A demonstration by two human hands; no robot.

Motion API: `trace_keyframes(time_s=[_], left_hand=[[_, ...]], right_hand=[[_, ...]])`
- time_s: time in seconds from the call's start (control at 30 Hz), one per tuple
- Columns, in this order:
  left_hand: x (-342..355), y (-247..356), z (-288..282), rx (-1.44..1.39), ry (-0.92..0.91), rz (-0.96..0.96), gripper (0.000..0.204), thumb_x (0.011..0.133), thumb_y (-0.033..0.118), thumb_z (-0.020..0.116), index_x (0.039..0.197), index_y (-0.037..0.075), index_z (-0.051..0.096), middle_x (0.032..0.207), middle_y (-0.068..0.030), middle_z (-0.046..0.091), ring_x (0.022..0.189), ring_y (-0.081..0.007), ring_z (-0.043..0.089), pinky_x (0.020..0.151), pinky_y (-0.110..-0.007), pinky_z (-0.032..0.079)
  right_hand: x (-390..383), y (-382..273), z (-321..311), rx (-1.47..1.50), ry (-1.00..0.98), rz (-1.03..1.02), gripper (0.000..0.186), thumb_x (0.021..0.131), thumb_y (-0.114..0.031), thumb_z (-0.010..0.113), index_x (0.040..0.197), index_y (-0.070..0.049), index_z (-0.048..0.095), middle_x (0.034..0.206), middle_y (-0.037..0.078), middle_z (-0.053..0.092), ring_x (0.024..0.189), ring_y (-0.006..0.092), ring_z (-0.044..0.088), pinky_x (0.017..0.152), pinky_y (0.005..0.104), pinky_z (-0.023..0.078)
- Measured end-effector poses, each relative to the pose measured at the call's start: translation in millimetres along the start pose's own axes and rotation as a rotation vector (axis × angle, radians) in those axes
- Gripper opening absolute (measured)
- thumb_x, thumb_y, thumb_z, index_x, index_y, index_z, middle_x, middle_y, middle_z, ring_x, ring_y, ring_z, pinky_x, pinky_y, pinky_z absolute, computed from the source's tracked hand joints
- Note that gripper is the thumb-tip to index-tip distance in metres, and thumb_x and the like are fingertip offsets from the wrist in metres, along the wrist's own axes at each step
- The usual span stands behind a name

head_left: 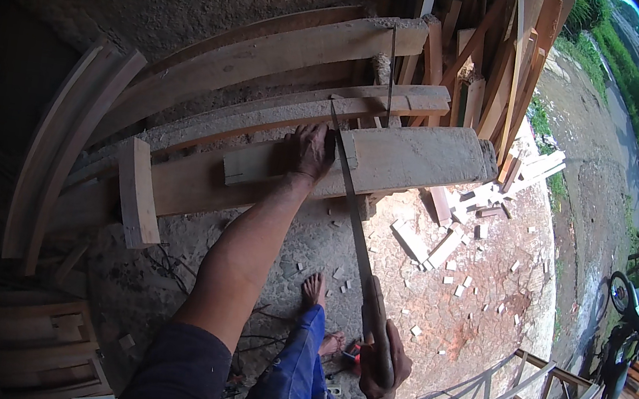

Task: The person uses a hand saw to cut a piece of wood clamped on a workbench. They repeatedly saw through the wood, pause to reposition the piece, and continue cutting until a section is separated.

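My right hand point(385, 362) is wrapped round the wooden handle of a handsaw point(356, 208). Its long blade slants away to the upper left and crosses a short pale board point(255, 165) near that board's right end. My left hand point(311, 150) grips the short board just left of the blade, with fingers bent toward its far edge. Beneath it lies a long thick plank point(421, 160) that serves as a work surface. How deep the blade sits in the wood I cannot tell.
Beyond the plank run other long beams point(275, 48). A short block point(139, 192) lies across the plank's left part. Upright timber point(506, 71) leans at the back right. Offcuts point(443, 244) litter the sunlit ground. A motorcycle point(630, 321) stands far right, near wooden frames point(527, 396).
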State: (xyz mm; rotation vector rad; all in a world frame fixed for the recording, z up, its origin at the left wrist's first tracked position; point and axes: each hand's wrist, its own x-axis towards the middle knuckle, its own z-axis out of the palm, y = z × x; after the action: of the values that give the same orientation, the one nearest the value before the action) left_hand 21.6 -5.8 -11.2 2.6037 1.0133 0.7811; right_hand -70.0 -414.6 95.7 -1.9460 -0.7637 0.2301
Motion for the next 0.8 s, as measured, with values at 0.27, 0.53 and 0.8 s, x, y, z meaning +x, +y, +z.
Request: trace_keyframes(time_s=[0.27, 0.53, 0.8], left_hand=[[3.1, 10.6, -12.8, 0.033, -0.021, -0.008, 0.015, 0.087, 0.022, 0.058, 0.092, 0.009, 0.059, 0.097, -0.0132, 0.065, 0.099, -0.0359, 0.061, 0.084, -0.052, 0.046], [3.3, 12.6, -5.9, -0.001, -0.033, -0.017, 0.013, 0.087, 0.021, 0.059, 0.091, 0.009, 0.061, 0.093, -0.0123, 0.066, 0.099, -0.0357, 0.061, 0.083, -0.052, 0.046], [4.2, 1.8, -6.1, 0.056, 0.028, 0.026, 0.012, 0.086, 0.020, 0.060, 0.092, 0.010, 0.062, 0.092, -0.0118, 0.066, 0.096, -0.0359, 0.063, 0.080, -0.052, 0.048]], right_hand=[[50.2, 8.6, 29.4, -0.087, 0.020, -0.089, 0.058, 0.084, -0.013, 0.075, 0.137, -0.004, 0.054, 0.108, 0.018, 0.072, 0.088, 0.0257, 0.074, 0.074, 0.0330, 0.057], [63.4, 8.8, 37.1, 0.042, 0.040, -0.018, 0.053, 0.085, -0.011, 0.073, 0.134, 0.000, 0.056, 0.108, 0.016, 0.072, 0.088, 0.0172, 0.071, 0.076, 0.0297, 0.055], [-9.1, 22.6, 7.9, -0.056, 0.032, -0.058, 0.052, 0.087, -0.024, 0.073, 0.131, 0.001, 0.058, 0.108, 0.019, 0.072, 0.090, 0.0245, 0.073, 0.077, 0.0339, 0.056]])
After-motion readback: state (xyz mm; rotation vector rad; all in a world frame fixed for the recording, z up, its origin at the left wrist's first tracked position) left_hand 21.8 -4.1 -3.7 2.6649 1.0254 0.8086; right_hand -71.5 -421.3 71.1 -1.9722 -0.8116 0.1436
